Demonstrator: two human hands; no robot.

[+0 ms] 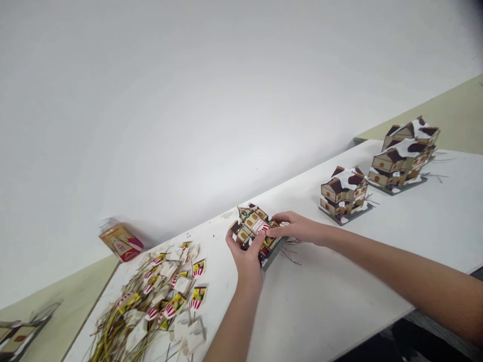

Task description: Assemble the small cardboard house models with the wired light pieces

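A small model house (253, 219) with yellow windows, a shop sign and a red-and-white striped awning is tilted on the white table, gripped from both sides. My left hand (247, 259) closes round its left side, thumb on the front near the awning. On the right side, my right hand (294, 227) grips the house, with a finger pressed against the awning. The house has a grey base, and thin wires stick out at its right. To the left lies a pile of wired pieces (175, 304), some with striped awnings and yellow pictures, others plain white.
Several snow-roofed model houses (344, 193) stand at the right on the white table (302, 306). A red-and-gold box (121, 243) sits at the far left edge by the white wall. Part of another model house (17, 338) shows at lower left.
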